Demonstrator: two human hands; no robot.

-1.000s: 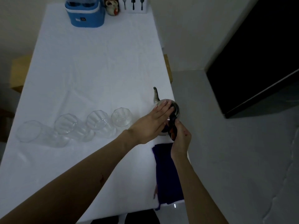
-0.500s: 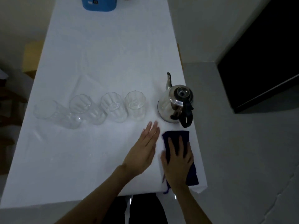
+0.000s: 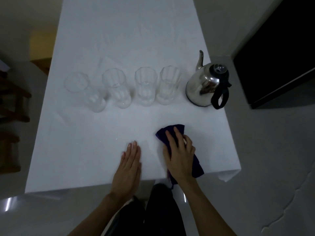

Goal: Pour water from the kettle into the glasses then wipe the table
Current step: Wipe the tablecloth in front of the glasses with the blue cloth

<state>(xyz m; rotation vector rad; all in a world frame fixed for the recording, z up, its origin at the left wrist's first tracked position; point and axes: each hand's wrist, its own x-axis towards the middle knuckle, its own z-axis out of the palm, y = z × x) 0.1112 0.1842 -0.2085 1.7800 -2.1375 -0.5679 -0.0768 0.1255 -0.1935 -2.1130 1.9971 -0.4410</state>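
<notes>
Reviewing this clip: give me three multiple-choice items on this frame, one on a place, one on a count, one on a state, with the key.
1. Where does the kettle stand?
A. right of the glasses
B. left of the glasses
C. on the floor

2. How many glasses are in the row?
A. two
B. four
C. six

3. What is the right hand doing?
A. lifting the kettle
B. resting empty
C. pressing the dark blue cloth on the table

Key: A, it stands at the row's right end; B, four glasses show; C, its fingers lie on the cloth.

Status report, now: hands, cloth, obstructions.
Right hand pressing dark cloth on table. Left hand flat, empty. Kettle and four glasses standing beyond; wiping path clear.
</notes>
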